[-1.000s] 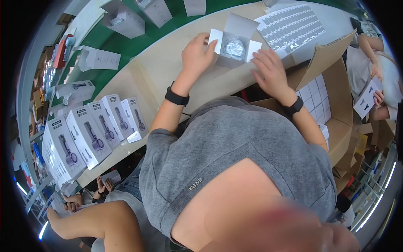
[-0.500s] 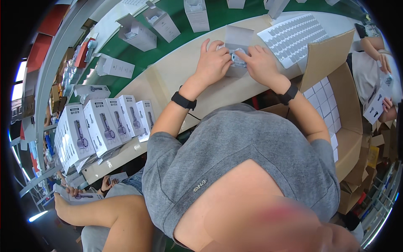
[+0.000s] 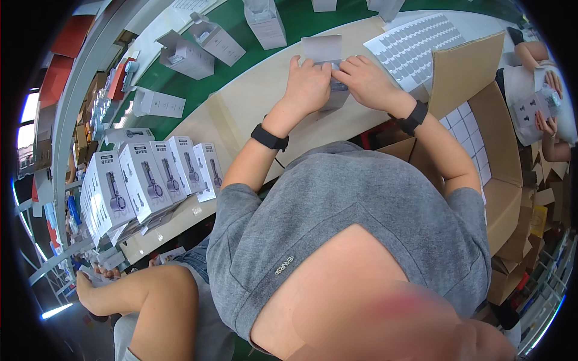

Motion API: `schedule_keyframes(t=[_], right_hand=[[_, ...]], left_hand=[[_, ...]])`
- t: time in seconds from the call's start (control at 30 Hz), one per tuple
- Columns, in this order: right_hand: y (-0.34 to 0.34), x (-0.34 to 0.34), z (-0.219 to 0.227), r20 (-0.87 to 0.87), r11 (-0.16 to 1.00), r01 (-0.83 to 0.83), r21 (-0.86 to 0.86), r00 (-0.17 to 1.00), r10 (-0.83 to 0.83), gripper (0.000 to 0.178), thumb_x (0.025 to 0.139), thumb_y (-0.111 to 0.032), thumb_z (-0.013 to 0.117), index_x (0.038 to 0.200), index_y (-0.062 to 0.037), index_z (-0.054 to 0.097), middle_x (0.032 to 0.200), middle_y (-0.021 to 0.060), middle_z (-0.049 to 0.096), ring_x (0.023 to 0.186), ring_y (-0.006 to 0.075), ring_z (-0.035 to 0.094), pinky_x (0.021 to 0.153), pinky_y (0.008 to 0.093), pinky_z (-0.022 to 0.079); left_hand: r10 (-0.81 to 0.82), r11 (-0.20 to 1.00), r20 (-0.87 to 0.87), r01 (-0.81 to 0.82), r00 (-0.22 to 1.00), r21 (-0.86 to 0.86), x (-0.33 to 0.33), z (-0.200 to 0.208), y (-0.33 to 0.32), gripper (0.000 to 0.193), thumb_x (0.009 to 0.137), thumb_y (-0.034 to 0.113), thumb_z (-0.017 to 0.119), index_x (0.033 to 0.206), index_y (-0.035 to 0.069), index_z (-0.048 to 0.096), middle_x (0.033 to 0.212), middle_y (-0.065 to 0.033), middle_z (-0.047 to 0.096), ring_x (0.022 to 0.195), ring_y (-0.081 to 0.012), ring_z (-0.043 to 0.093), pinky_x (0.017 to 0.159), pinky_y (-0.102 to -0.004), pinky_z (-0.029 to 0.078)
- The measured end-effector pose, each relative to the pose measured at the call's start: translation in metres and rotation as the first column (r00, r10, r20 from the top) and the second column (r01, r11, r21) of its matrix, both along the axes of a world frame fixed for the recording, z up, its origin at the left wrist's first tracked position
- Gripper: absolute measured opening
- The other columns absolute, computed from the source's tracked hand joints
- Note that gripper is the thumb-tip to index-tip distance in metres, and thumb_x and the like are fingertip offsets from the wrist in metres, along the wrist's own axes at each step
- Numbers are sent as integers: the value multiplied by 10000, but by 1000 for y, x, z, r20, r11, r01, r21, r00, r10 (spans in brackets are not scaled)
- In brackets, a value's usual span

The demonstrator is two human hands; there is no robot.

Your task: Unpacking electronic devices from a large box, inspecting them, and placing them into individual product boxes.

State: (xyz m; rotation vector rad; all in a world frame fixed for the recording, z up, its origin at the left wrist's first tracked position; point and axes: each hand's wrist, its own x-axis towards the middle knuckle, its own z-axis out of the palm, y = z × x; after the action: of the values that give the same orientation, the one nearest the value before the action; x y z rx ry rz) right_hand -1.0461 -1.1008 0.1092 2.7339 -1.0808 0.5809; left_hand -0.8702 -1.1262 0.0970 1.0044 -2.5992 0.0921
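Small white box [image 3: 325, 54] largely hidden under left hand [image 3: 307, 84] and right hand [image 3: 364, 81], both clasped on it

This is a packing line in a factory or warehouse. A long pale workbench [image 3: 253, 108] runs beside a green conveyor belt [image 3: 301, 24] carrying open white cartons [image 3: 186, 55]. Finished white product boxes [image 3: 144, 180], each printed with the same picture, stand in a row at one end. A sheet of small stickers [image 3: 415, 45] lies on the bench, and a large brown cardboard case [image 3: 481, 120] holds packed boxes. Another worker [image 3: 539, 114] sits nearby handling the same kind of box.
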Motion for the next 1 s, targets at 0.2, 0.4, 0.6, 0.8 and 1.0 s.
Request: schedule_keyframes(t=[0.2,0.4,0.6,0.8,1.0], right_hand=[[-2,3,-4,-39,999,-30,-45,999,28,229,649,-48,556,874,-80,581,756,49,488,783,231,466,709,321,376],[-14,-8,2,253,1000,22,21,967,-26,167,668,-37,573,833,-61,578,788,72,578,758,247,557,637,343,452],[-9,-9,-5,378,975,217,39,900,-216,79,680,-31,574,757,-47,577,871,104,616,805,262,592,677,330,481],[6,-19,-8,638,969,176,172,730,-246,147,680,-22,558,823,-36,590,930,125,597,881,288,577,729,314,465],[37,60,94,490,990,-100,-98,861,136,485,649,-145,668,1116,-110,542,1175,101,500,1173,271,407,983,492,260]], left_hand=[[22,983,9,-23,1000,184,9,8,0,233,697,160,556,909,65,553,790,-106,602,819,-260,543,708,-398,354],[31,952,103,-61,994,301,0,16,-9,281,610,296,682,830,127,636,742,-84,620,793,-228,577,692,-377,383],[87,959,207,-138,974,246,-17,17,-19,322,566,349,720,805,140,662,718,-70,626,760,-214,594,654,-368,406],[144,856,-585,195,798,478,77,-1,-15,389,567,178,732,911,22,640,782,-128,615,776,-236,588,663,-339,451],[274,885,-732,134,624,445,102,31,25,399,558,118,725,914,-30,620,778,-146,606,768,-244,580,674,-303,456]])
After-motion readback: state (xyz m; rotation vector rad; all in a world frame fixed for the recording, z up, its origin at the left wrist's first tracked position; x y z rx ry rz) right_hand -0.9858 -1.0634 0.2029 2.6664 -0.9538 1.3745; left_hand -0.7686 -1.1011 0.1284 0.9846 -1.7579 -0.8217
